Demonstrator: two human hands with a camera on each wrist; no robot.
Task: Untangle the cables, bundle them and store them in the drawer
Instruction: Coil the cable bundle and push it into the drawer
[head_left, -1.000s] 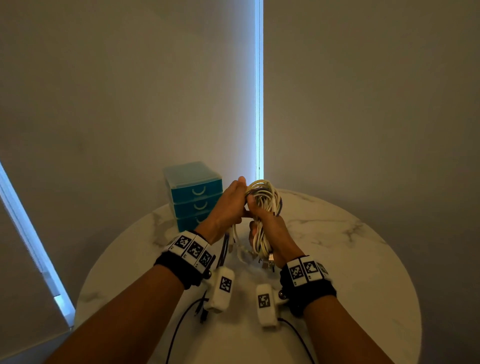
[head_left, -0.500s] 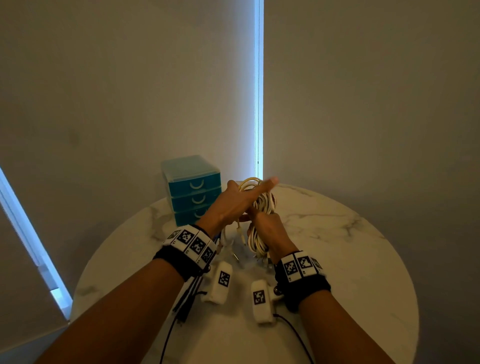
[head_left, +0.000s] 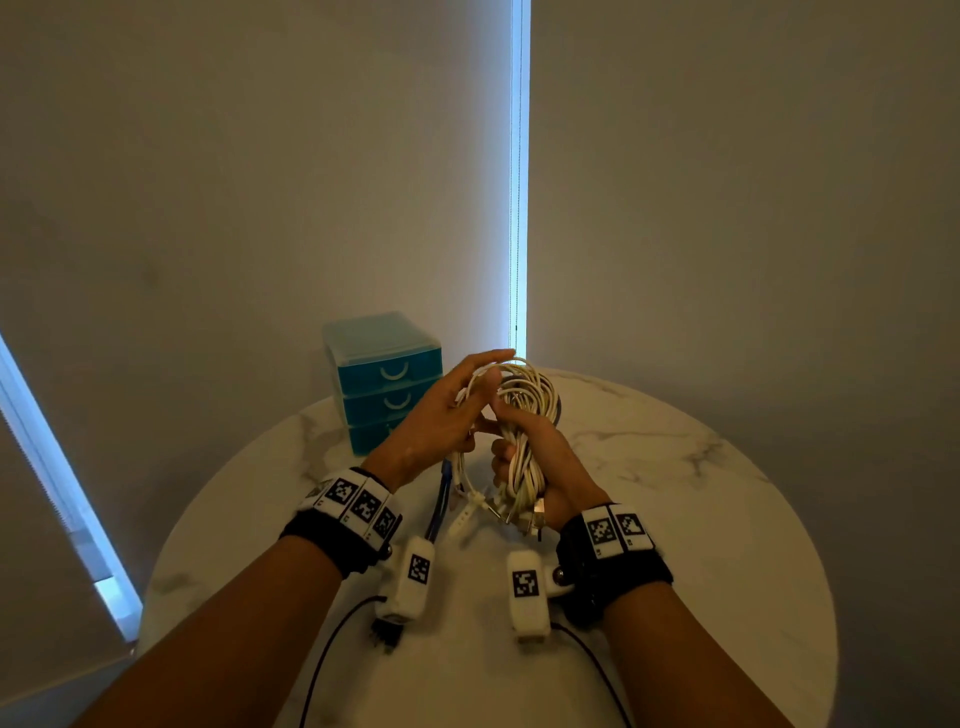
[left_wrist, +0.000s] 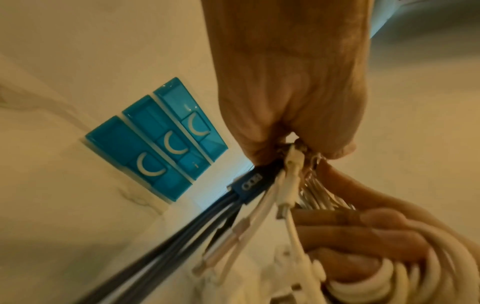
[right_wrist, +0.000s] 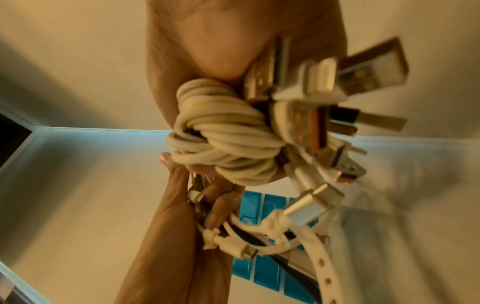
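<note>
Coil: a bundle of white cables (head_left: 524, 415), held upright in the air above the table, in front of the drawers; its loops stand up between both hands, and its lower end is a tight knot of turns (right_wrist: 223, 133).
Plugs: several USB ends (right_wrist: 337, 82) stick out beside that knot, blurred.
Loose ends: white leads with small plugs (left_wrist: 291, 179) and dark cables with a blue block (left_wrist: 249, 185) hang below the coil.
Strap: a white holed strap (right_wrist: 324, 265) dangles among those leads.
Right hand: right hand (head_left: 545, 462) clenched round the coil's lower half, fingers wrapped over the turns.
Left hand: left hand (head_left: 441, 415) just left of the coil, fingers lying along its top loops, thumb side pinching cable ends at its middle.
Drawers: a teal unit of 3 drawers (head_left: 387, 379), all closed, behind and left of the coil.
Table: round marble top (head_left: 701, 519) under the coil.
</note>
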